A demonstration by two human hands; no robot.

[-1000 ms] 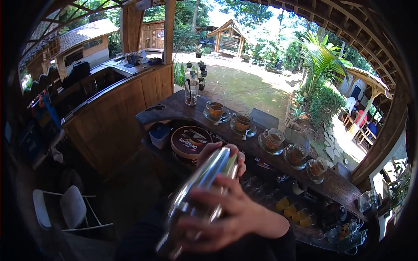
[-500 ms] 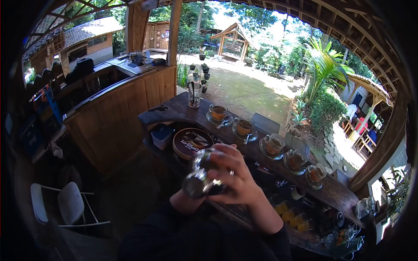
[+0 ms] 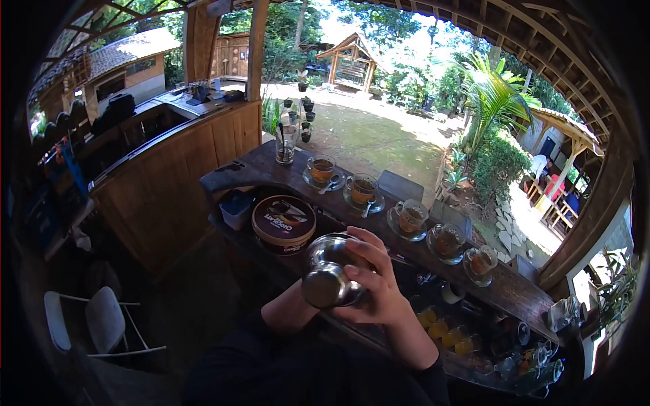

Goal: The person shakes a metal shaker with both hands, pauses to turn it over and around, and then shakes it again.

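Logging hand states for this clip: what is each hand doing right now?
Left hand: mostly hidden behind the metal shaker; grip cannot be told.
Right hand: closed around the shaker.

I see the shaker (image 3: 328, 269) between my two hands, right hand (image 3: 374, 284) on its right, left hand (image 3: 292, 308) below it, with the tub (image 3: 283, 222) just behind-left and five cups (image 3: 362, 191) in a row on the counter (image 3: 257, 166) behind.

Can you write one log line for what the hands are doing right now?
hands: both gripping metal shaker | tea cups: lined on wooden counter
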